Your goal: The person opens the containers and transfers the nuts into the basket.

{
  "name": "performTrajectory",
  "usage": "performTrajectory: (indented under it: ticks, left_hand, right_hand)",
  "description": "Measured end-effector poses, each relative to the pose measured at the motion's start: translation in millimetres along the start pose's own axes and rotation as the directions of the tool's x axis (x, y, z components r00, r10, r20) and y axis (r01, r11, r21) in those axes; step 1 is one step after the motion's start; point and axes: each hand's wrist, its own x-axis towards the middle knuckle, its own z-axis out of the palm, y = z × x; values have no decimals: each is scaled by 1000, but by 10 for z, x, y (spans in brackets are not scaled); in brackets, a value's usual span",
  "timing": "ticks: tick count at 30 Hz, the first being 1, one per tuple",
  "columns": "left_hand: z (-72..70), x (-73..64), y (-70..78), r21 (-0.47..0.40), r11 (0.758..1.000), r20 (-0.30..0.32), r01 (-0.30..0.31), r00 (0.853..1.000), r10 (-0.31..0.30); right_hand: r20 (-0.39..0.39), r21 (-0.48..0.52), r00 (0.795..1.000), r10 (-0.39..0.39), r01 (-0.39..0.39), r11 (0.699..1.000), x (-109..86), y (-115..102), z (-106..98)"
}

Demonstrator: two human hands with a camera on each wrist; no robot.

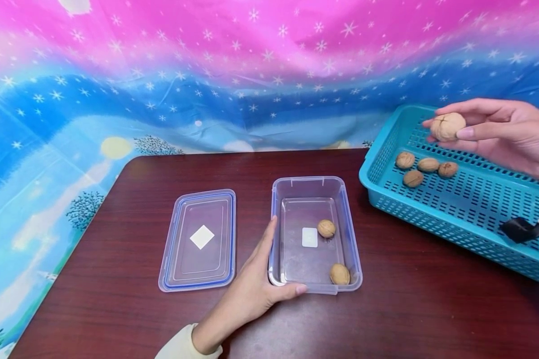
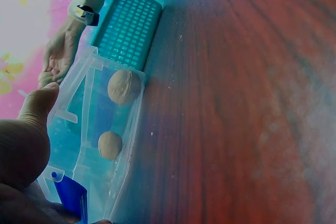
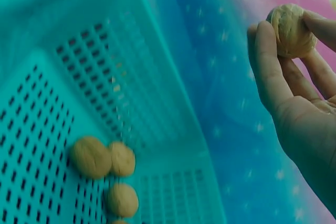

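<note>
Between thumb and fingers my right hand (image 1: 505, 132) pinches a walnut (image 1: 447, 126), held above the teal basket (image 1: 453, 237). The right wrist view shows the same walnut (image 3: 291, 31) at the fingertips, higher than the basket rim. Several walnuts (image 1: 428, 165) lie together on the basket floor. My left hand (image 1: 256, 286) rests against a clear plastic box (image 1: 314, 289), fingers along its left side and thumb over the near rim. Inside the box, one walnut (image 1: 326, 228) sits beside a white label and another walnut (image 1: 340, 274) lies in the near right corner.
Left of the box lies its clear lid (image 1: 197, 269) with a blue seal and a white diamond sticker. All stand on a dark red-brown table (image 1: 400, 309). A patterned cloth (image 1: 233, 75) hangs behind the table and down its left side.
</note>
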Motion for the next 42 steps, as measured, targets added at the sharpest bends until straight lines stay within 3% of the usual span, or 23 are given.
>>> performTrajectory:
  ticks: [4, 10, 16, 27, 30, 33, 38, 40, 42]
  left_hand:
    - [-2, 1, -6, 5, 1000, -1, -5, 1000, 5]
    - [0, 1, -13, -3, 1000, 3, -6, 1000, 6]
    - [1, 2, -15, -5, 1000, 5, -7, 1000, 7]
    - [0, 2, -9, -7, 1000, 4, 1, 1000, -1]
    - [-3, 0, -7, -6, 1000, 2, 2, 1000, -2]
    - [-5, -1, -8, -3, 1000, 0, 3, 1000, -3]
    - [-4, 3, -11, -5, 1000, 1, 1, 1000, -1]
    - [-3, 4, -12, -6, 1000, 3, 1, 1000, -1]
    - [-2, 3, -12, -6, 1000, 4, 1, 1000, -1]
  right_hand:
    - [45, 92, 999, -1, -3, 996, -46, 15, -155]
    - [15, 41, 999, 34, -35, 999, -132, 76, -315]
    - [27, 62, 997, 78, -79, 995, -182, 144, -443]
    - [3, 28, 982, 191, -191, 981, -270, 243, -516]
    - [-47, -52, 977, 207, -210, 976, -289, 272, -511]
    - [-114, -189, 964, 238, -257, 948, -310, 301, -509]
    - [-212, -422, 937, 276, -343, 840, -341, 331, -508]
    - [-230, -470, 932, 280, -358, 807, -349, 341, -508]
    - [-237, -479, 928, 287, -368, 797, -352, 351, -508]
